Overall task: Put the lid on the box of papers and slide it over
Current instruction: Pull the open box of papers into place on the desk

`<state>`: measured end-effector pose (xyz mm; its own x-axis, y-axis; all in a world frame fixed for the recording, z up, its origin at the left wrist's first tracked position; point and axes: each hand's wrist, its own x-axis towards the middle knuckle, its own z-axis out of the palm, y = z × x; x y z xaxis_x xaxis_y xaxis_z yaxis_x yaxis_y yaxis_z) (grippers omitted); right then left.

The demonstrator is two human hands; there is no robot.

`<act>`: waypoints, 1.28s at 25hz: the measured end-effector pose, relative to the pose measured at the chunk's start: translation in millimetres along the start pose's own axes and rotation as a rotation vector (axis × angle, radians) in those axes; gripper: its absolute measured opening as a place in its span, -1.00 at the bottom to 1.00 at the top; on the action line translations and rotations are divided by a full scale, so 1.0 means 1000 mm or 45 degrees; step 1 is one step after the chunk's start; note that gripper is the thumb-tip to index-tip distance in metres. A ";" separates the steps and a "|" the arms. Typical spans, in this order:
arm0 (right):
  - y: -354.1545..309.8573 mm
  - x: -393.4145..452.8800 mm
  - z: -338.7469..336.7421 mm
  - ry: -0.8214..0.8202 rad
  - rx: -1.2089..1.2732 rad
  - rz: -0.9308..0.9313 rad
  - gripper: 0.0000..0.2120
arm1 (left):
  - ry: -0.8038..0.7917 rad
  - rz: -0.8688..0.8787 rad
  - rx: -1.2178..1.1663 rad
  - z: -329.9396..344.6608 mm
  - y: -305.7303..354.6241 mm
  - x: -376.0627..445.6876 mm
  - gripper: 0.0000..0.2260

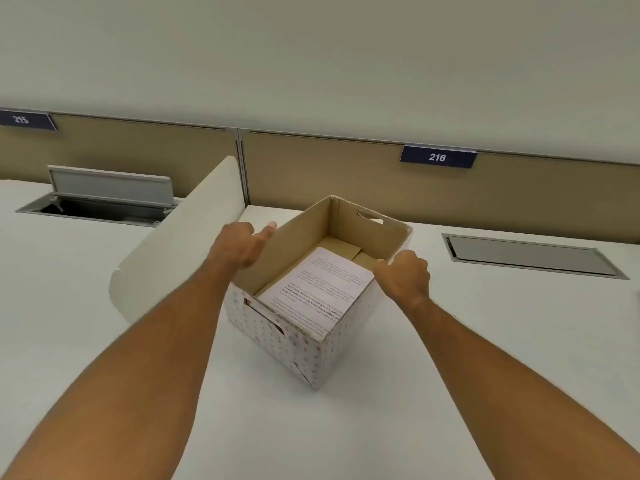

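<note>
An open cardboard box [277, 337], white with small dots outside and brown inside, stands at an angle on the white desk [346, 427]. A stack of printed papers [318, 292] lies inside it, leaning toward the near wall. My left hand [239, 245] is at the box's left wall, fingers curled outside and thumb along the rim. My right hand [403, 275] grips the right wall at its rim, thumb toward the inside. No lid is in view.
A curved white divider panel [180, 244] stands just left of the box. A cable hatch [104, 199] is open at the back left and a shut hatch [530, 254] lies flush at the right. Tan partition panels [346, 174] with signs 215 and 216 close off the back.
</note>
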<state>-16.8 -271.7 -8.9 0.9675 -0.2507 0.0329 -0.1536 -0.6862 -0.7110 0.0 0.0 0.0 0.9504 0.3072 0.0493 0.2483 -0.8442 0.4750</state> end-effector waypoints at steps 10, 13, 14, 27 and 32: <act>0.003 0.043 0.012 -0.180 0.527 0.503 -0.80 | -0.298 -0.272 -0.579 0.008 -0.008 0.072 -0.35; 0.002 0.048 0.014 -0.234 0.547 0.560 -0.79 | -0.360 -0.228 -0.492 0.010 -0.007 0.083 -0.50; 0.002 0.049 0.014 -0.242 0.552 0.574 -0.83 | -0.396 -0.231 -0.456 0.009 -0.006 0.087 -0.55; 0.007 0.061 -0.014 -0.302 0.389 0.653 -0.83 | -0.630 -0.056 -0.098 0.011 0.021 0.075 -0.90; 0.015 0.051 -0.041 -0.295 0.248 0.602 -0.94 | -0.642 -0.033 -0.137 0.006 0.042 0.049 -0.91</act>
<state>22.1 -323.0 10.9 0.8243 -0.3288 -0.4608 -0.5630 -0.3908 -0.7282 57.7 -23.4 17.5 0.9231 0.0551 -0.3805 0.2772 -0.7811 0.5595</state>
